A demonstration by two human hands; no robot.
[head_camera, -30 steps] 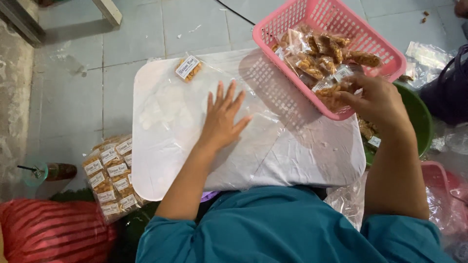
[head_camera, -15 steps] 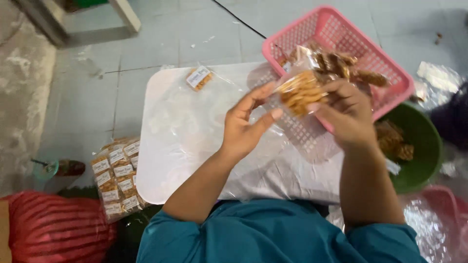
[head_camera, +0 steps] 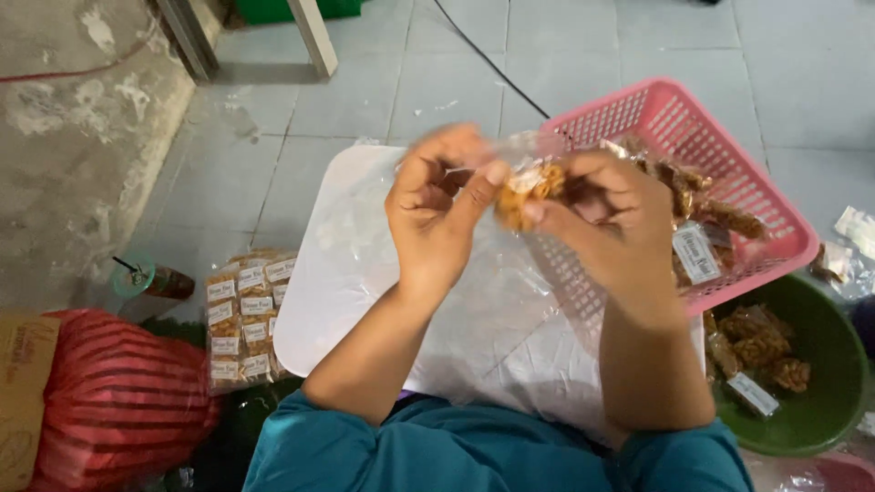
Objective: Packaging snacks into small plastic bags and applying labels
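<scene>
Both my hands are pinched on the snack bag (head_camera: 530, 187), left hand (head_camera: 437, 205) and right hand (head_camera: 606, 214) at opposite ends, above the surface (head_camera: 346, 273).

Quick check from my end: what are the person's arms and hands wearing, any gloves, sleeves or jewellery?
Both hands are bare: no gloves on the left hand or the right hand, and no rings, watch or bracelet show. The forearms are uncovered too. Teal sleeves of a plain top end near the elbows, with no visible markings. The fingers look uncovered; nail detail is too blurred to tell.
</scene>
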